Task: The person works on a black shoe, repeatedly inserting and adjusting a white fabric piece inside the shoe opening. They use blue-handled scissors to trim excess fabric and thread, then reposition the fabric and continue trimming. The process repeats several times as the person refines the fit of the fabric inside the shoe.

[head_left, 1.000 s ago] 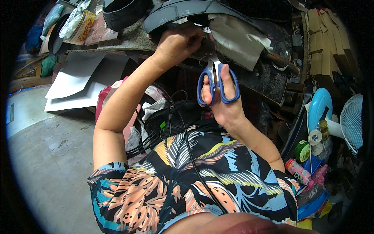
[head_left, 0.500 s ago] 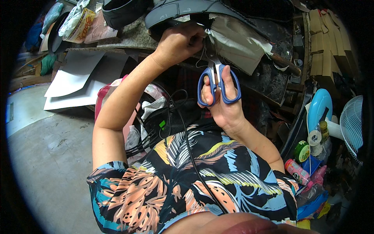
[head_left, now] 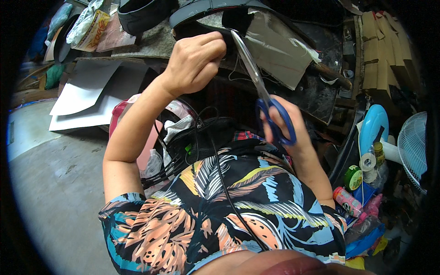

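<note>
Right grip, right of the frame's centre, is closed around blue-handled scissors, fingers and thumb through the loops. Their blades lie together and point toward the upper left, the tips near the top centre. Left grip, in the upper middle of the frame, is just left of those tips, its fingers curled in; whether anything is pinched inside cannot be told. Just above this hand, at the top centre, a curved grey piece with a stitched edge rests over the desk. A beige cloth with a frayed edge hangs to the right of the blades, and a thin loose thread dangles to their left.

A rounded black thing sits at the upper left of centre; white sheets fan out below and left of it. Brown card is stacked at the upper right. Lower on the right are a fan, a white roll and a pink bottle. Across the lower middle spreads the wearer's flowered shirt, crossed by a black cable.
</note>
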### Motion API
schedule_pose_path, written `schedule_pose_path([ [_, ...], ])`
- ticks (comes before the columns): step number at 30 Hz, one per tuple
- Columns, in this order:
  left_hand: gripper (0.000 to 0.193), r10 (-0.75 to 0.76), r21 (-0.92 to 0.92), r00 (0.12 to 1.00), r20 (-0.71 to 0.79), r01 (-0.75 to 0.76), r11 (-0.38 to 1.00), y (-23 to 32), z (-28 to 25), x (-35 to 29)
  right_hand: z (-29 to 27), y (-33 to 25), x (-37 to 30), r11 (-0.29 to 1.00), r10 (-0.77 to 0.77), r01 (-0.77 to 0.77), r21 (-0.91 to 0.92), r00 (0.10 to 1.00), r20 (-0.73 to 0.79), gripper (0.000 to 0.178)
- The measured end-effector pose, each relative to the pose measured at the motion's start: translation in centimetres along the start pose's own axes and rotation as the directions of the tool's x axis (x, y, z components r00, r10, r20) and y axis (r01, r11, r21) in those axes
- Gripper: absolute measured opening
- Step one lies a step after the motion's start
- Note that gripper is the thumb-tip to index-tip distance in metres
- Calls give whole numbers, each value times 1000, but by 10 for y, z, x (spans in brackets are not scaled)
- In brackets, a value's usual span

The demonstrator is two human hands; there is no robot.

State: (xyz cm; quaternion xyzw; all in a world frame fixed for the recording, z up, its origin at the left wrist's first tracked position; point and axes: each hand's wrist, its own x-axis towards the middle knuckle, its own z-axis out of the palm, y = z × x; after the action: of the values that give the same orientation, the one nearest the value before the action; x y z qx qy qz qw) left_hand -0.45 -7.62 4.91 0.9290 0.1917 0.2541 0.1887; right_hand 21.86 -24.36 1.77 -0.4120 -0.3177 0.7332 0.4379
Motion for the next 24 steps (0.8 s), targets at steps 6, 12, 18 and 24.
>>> schedule_pose_path([
  [6,13,-147,281,917,370,40,959,16,-27,-2,-96,-69,-27,829,-425,232,-508,852,-306,23],
  [12,40,-229,494,934,274,68,867,15,-12,4,-191,-110,21,-68,-498,-300,-952,837,-228,33],
  [18,36,-448,136,871,203,429,893,-21,31,22,-230,-99,81,-220,-394,-281,-934,902,-179,33],
  [24,40,-431,312,883,187,363,878,-57,42,38,-188,-111,90,-169,-576,-336,-926,797,-184,32],
])
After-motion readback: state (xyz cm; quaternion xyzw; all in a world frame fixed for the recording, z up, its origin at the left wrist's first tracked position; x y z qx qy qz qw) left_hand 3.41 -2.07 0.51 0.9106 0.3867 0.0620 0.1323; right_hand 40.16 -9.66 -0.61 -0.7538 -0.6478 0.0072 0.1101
